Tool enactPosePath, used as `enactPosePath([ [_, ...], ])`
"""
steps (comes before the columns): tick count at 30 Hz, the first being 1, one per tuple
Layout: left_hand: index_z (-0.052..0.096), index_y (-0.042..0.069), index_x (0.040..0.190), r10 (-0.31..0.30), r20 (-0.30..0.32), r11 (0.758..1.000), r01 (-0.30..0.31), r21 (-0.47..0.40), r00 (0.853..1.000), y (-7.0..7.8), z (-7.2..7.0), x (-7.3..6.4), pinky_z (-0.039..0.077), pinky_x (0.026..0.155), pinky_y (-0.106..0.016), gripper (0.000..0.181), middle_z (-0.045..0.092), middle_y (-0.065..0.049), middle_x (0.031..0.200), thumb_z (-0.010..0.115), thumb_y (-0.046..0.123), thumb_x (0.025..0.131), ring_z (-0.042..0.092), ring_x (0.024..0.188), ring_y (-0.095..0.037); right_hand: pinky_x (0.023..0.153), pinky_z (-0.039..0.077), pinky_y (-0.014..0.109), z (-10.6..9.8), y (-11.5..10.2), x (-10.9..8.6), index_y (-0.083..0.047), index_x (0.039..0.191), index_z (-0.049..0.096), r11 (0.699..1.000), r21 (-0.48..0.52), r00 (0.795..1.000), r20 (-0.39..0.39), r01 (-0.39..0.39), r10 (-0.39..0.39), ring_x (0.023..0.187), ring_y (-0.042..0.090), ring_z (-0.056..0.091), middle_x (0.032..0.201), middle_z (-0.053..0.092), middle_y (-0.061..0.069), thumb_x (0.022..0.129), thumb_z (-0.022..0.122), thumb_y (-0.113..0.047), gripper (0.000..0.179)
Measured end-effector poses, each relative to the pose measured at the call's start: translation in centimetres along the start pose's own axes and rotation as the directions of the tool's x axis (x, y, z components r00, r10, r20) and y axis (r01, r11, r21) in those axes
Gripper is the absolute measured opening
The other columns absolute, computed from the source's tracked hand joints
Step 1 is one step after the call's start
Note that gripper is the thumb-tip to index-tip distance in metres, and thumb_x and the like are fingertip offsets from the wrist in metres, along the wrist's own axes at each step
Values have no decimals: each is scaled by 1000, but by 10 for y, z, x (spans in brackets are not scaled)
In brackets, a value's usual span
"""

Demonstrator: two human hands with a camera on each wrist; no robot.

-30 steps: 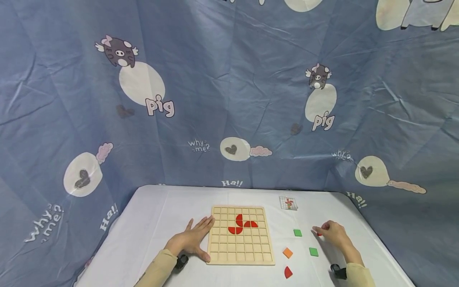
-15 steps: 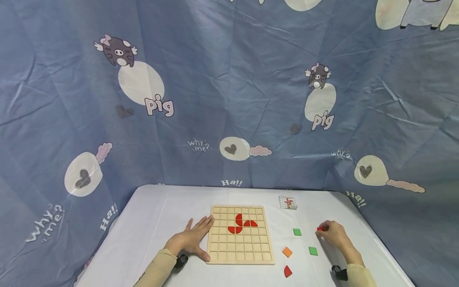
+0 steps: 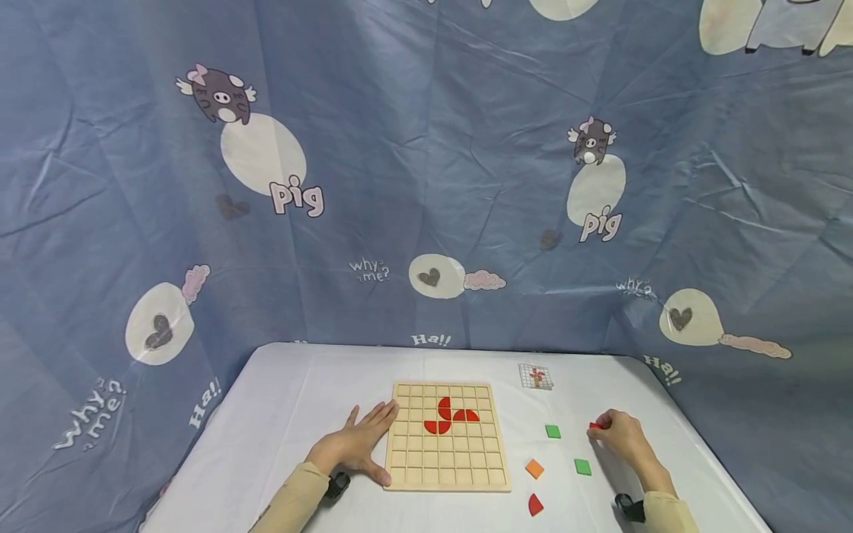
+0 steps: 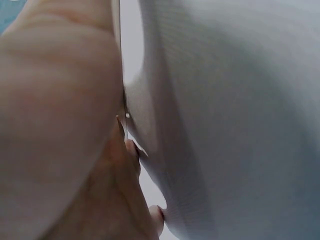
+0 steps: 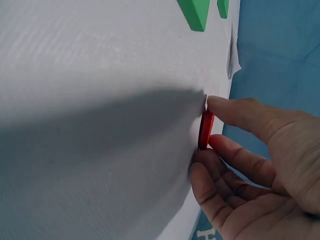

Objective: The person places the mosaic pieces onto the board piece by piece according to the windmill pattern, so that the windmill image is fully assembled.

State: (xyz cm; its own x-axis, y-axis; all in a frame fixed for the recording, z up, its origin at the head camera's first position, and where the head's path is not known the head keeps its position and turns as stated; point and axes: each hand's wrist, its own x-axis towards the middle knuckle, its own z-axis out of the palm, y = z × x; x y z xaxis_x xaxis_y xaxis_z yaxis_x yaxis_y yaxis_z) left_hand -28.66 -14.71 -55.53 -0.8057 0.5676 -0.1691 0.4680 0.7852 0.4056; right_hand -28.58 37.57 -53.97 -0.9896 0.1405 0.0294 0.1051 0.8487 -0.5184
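My left hand (image 3: 353,446) lies with spread fingers on the white table, its fingertips and thumb at the left edge of a wooden grid board (image 3: 440,480). In the left wrist view that hand (image 4: 65,130) fills the left side, and the board is hidden. Several red quarter-circle tiles (image 3: 445,408) sit in squares of the board's upper middle. To the right of the board, my right hand (image 3: 621,433) pinches a red tile (image 3: 595,426) between thumb and fingers. The right wrist view shows this red tile (image 5: 205,129) edge-on, close over the tabletop, its shape partly hidden by the fingers.
Between board and right hand lie two green square tiles (image 3: 553,431), an orange square tile (image 3: 534,468) and a loose red quarter-circle tile (image 3: 535,505). A small printed pattern card (image 3: 536,377) lies farther back. A blue patterned cloth (image 3: 426,185) hangs behind the table.
My right fingers, earlier stretched over the red tile, have drawn in to grip it, so more of its red shows. My left hand and the board stay put.
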Motion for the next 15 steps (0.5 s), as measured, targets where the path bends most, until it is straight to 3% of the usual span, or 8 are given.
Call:
enactPosePath([
  [7, 10, 7, 155, -9, -3, 1000, 9, 4, 1000, 1, -1, -1, -4, 117, -66, 135, 5, -11, 164, 76, 66, 53, 4, 151, -32, 56, 43, 27, 10, -22, 0, 2, 85, 61, 999, 14, 999, -35, 40, -40, 69, 17, 53, 77, 61, 8, 78, 77, -15, 25],
  [15, 9, 7, 155, -6, -2, 1000, 6, 12, 1000, 3, -2, -2, -3, 117, -66, 135, 5, -11, 164, 76, 67, 54, 5, 151, -33, 57, 44, 25, 31, -72, -6, 0, 85, 64, 982, 26, 978, -102, 187, -184, 69, 15, 53, 79, 60, 7, 76, 79, -16, 24],
])
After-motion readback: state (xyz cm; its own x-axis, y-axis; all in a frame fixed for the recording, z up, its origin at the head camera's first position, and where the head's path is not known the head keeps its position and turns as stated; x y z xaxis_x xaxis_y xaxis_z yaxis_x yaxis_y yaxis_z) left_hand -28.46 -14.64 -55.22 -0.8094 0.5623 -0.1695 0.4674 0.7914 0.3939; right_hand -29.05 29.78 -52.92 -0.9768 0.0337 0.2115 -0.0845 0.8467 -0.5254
